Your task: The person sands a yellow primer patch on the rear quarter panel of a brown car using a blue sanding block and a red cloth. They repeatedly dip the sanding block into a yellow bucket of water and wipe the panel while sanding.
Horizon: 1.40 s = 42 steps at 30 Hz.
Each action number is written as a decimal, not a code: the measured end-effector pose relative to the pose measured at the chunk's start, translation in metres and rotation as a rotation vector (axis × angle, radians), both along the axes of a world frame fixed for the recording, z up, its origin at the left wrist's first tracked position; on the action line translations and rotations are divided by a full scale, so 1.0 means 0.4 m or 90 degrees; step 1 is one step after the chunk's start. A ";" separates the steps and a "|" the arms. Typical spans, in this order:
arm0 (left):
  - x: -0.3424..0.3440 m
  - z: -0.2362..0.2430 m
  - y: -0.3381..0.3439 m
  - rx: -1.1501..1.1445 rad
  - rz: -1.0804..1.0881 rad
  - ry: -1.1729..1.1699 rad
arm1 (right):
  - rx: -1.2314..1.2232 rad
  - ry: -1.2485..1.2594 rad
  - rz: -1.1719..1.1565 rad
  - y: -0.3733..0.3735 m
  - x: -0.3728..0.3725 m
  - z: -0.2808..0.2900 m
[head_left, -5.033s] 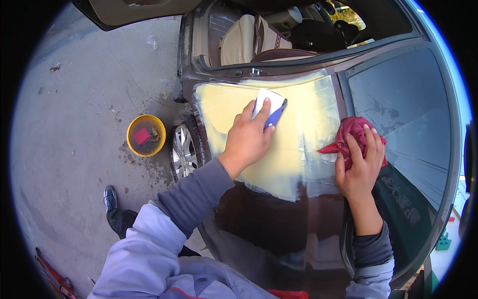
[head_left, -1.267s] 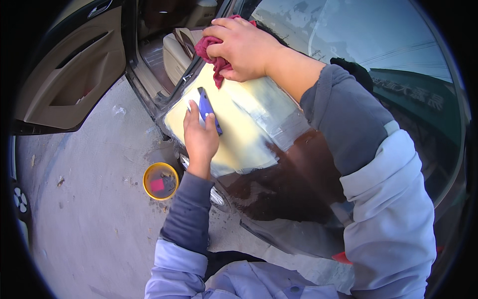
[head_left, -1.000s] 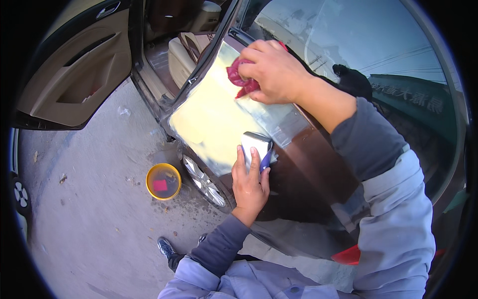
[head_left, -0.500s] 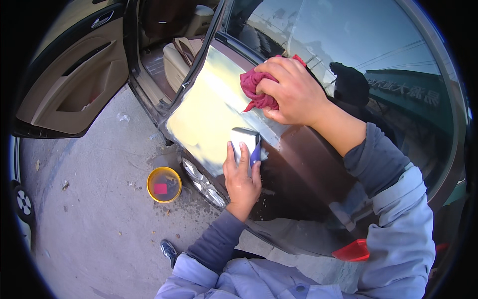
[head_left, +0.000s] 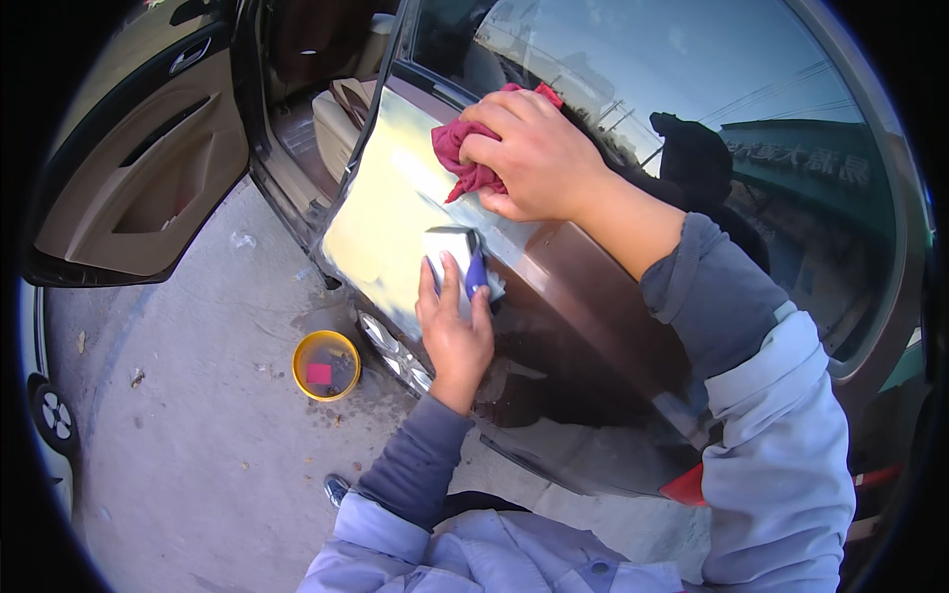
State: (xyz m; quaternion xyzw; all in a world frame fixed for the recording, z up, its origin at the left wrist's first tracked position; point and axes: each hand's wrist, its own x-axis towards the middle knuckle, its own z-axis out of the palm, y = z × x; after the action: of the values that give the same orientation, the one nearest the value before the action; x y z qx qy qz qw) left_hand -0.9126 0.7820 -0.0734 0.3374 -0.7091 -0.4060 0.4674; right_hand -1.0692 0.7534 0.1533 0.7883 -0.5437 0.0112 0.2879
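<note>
My left hand [head_left: 457, 336] grips a sanding block [head_left: 451, 243], white on top with a purple-blue side, and holds it flat against the car's rear body panel. That panel carries a cream-yellow patch of filler [head_left: 381, 193] with smeared grey edges. Higher up, a crumpled dark red cloth [head_left: 457, 148] is bunched in the fingers of my right hand [head_left: 542, 156], which rests at the panel just below the side window. The block's lower part is hidden under my left fingers.
An open car door [head_left: 148, 168] with a beige lining stands at the left. On the concrete ground, a yellow-rimmed bucket [head_left: 298, 371] holds water and a pink piece, near the wheel [head_left: 393, 351]. A red tail light [head_left: 684, 486] sits at lower right. Another car's wheel [head_left: 54, 417] shows far left.
Both hands have shifted left and a little farther from me, the left with the sanding block and the right with the cloth. The view has also moved slightly.
</note>
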 end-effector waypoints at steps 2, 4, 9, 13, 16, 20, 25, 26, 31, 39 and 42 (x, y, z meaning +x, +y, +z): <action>-0.011 -0.003 -0.064 -0.014 0.062 0.074 | 0.002 0.020 -0.015 -0.001 -0.001 0.000; -0.015 -0.007 -0.096 0.044 0.043 0.039 | 0.017 0.022 -0.033 -0.003 0.000 0.001; -0.009 0.002 0.011 0.019 -0.008 -0.026 | 0.089 0.007 -0.004 -0.006 0.009 0.009; -0.006 0.021 0.002 0.037 0.002 -0.021 | 0.181 0.020 -0.001 0.022 0.014 0.014; -0.008 0.040 -0.052 0.119 -0.015 0.022 | 0.208 0.008 0.015 0.050 0.009 0.016; -0.004 0.028 0.058 -0.036 0.013 -0.038 | 0.162 -0.003 0.036 0.070 -0.001 0.009; -0.003 0.020 0.045 -0.018 0.006 0.020 | 0.102 0.010 0.033 0.067 0.000 -0.020; -0.009 0.022 -0.005 0.114 -0.017 0.052 | 0.099 0.012 0.031 0.066 0.000 -0.024; -0.018 -0.011 -0.039 0.073 -0.002 0.029 | 0.124 0.028 0.010 0.071 0.010 -0.018; -0.012 -0.015 -0.068 0.109 -0.007 0.048 | 0.197 -0.003 -0.020 0.069 0.023 0.005; -0.005 -0.014 -0.090 0.183 -0.018 0.041 | 0.168 -0.023 0.003 0.070 0.019 0.000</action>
State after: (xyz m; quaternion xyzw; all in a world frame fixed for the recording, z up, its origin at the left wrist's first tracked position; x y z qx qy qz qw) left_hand -0.9148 0.7461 -0.0791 0.3778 -0.6328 -0.5204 0.4313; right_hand -1.0615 0.7813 0.1532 0.8203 -0.5438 -0.0454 0.1715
